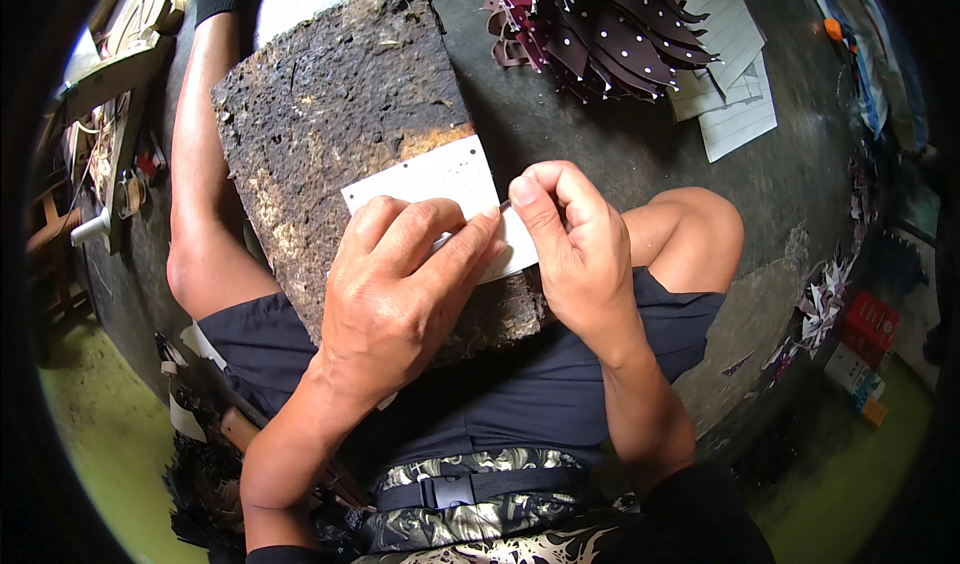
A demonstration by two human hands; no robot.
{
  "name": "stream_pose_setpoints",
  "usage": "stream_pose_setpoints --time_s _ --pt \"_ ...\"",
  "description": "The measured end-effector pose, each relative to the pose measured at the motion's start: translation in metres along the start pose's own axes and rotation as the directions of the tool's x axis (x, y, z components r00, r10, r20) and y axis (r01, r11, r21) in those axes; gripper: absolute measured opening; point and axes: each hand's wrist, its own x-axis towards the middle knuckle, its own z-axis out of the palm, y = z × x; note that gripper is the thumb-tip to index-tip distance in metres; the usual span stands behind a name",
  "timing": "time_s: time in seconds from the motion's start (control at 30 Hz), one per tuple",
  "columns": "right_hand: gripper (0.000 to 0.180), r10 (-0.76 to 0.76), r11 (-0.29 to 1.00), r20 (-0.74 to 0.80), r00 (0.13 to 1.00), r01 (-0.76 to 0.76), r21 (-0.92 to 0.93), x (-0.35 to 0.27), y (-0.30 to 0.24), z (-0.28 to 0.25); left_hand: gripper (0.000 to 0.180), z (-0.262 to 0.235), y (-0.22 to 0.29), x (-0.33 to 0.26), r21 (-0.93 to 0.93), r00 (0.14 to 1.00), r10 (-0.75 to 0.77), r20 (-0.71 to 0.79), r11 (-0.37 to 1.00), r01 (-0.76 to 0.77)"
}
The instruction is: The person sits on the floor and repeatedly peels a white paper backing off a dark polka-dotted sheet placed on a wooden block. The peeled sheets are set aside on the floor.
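Note:
A white sheet (460,169) with small dark holes or dots lies on a rough, dark, pitted slab (330,94) between my legs. My left hand (385,289) is bent over the sheet, its fingertips bunched together and pressing on it. Its thumb is mostly hidden. Just to the right, my right hand (580,249) pinches thumb and forefinger together at the sheet's right edge. A small, thin, dark bit shows at that pinch, too small to name. The two hands' fingertips are close together.
Dark, white-dotted pointed pieces (610,34) are piled at the far right, beside lined paper sheets (740,114). Wooden frames and tools (125,164) stand at the left. A red box (870,324) and scraps (825,304) lie at the right.

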Motion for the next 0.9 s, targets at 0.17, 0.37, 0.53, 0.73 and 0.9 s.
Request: stream_pose_setpoints --time_s 0.17,0.37,0.53,0.73,0.9 --pt "0.022 -0.094 0.993 0.0 0.996 0.094 -0.072 -0.002 -0.001 0.011 0.037 0.002 0.0 -0.001 -0.001 1.0 -0.018 -0.009 1.0 0.018" --pt "0.023 -0.033 0.998 0.052 0.998 0.03 0.062 0.001 0.004 0.008 0.037 -0.003 -0.005 -0.003 -0.055 0.999 -0.041 0.003 0.998 0.041" --pt "0.028 0.022 0.981 0.093 0.995 -0.039 0.19 0.005 0.011 0.007 0.036 -0.004 -0.006 -0.003 -0.061 0.999 -0.043 0.008 0.997 0.043" --pt "0.029 0.077 0.972 0.093 0.993 -0.095 0.214 0.008 0.022 0.006 0.037 -0.002 -0.008 -0.002 -0.067 1.0 -0.019 -0.008 0.998 0.018" --pt "0.028 0.086 0.971 0.073 0.994 -0.101 0.218 0.015 0.035 0.005 0.038 -0.002 -0.009 -0.002 -0.068 1.0 -0.001 -0.005 0.998 0.0"
